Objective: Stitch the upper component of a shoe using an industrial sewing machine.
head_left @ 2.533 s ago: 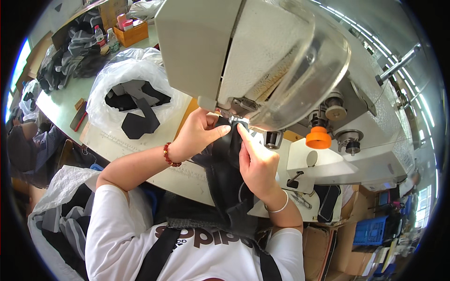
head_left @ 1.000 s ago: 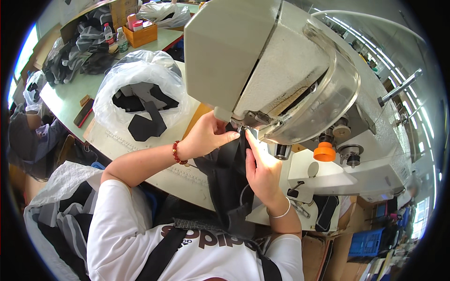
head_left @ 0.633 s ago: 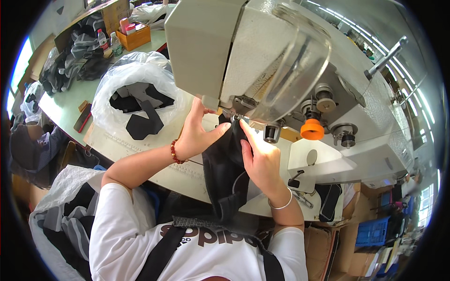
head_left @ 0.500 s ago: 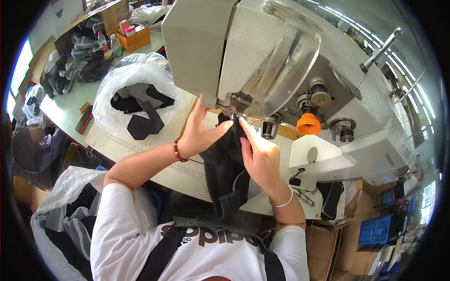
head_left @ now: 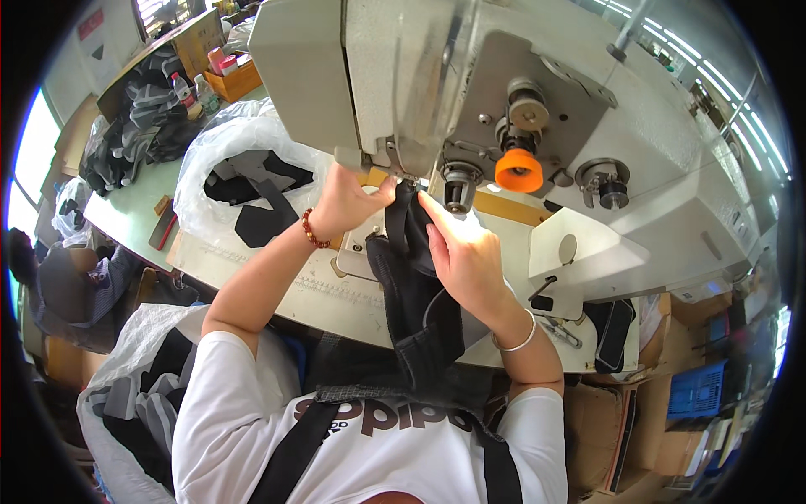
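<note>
A long black fabric piece [head_left: 420, 336] runs from under the needle area of a white sewing machine [head_left: 306, 76] down to my lap. My left hand [head_left: 340, 206], a red beaded bracelet at its wrist, is left of the needle area. Its thumb and forefinger are spread, and the thumb tip touches the fabric's edge; the machine head partly hides the other fingers. From the right, my right hand [head_left: 466, 256] grips the fabric, forefinger stretched toward the needle and the other fingers curled. The needle itself is too small to make out.
A clear plastic bag [head_left: 201, 193] of black and grey pieces stands left on the table, and a white sack [head_left: 109, 361] of pieces lower left. An orange knob [head_left: 519, 170] projects from the machine. Cardboard boxes [head_left: 592, 428] and a blue crate [head_left: 697, 391] are at right.
The view has shifted, so the machine appears higher and further left. My left thumb has drawn back from over the fabric to its left edge. My right hand stays on the fabric.
</note>
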Action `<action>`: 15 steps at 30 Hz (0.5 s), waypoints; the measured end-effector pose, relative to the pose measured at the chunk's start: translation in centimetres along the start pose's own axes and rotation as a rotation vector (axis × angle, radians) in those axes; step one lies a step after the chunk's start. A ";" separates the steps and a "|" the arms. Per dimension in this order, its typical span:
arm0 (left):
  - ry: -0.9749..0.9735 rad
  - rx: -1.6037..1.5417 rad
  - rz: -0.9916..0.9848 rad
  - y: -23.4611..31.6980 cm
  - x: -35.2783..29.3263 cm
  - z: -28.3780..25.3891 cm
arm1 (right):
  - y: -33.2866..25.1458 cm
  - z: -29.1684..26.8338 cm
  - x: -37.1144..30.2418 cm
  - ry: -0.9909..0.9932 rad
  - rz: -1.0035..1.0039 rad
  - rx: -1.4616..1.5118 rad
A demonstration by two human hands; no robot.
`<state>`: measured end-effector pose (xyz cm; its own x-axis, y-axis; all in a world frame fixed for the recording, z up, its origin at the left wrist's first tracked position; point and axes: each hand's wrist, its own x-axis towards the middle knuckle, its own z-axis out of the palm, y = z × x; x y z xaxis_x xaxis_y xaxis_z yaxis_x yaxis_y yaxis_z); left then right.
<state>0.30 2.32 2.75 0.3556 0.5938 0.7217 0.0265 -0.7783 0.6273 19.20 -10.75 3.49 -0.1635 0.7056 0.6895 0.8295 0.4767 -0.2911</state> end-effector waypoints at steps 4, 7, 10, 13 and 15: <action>0.263 -0.184 -0.021 0.8 -1.0 1.3 | -0.1 0.0 0.0 0.018 0.014 0.028; 0.357 -0.200 0.026 1.9 -1.8 1.3 | 0.0 0.0 0.0 0.033 0.013 0.025; 0.256 -0.497 -0.238 3.6 -2.8 1.1 | 0.1 0.2 0.0 0.086 -0.005 0.019; 0.252 -0.732 -0.315 4.5 -2.6 1.6 | 0.1 0.4 0.0 0.123 -0.026 0.013; 0.235 -0.672 -0.307 4.7 -2.2 1.9 | 0.0 0.4 0.0 0.112 -0.005 0.010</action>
<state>1.42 -3.01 3.57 0.2146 0.8489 0.4831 -0.5071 -0.3259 0.7979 18.94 -10.55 3.20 -0.1068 0.6407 0.7604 0.8234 0.4856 -0.2936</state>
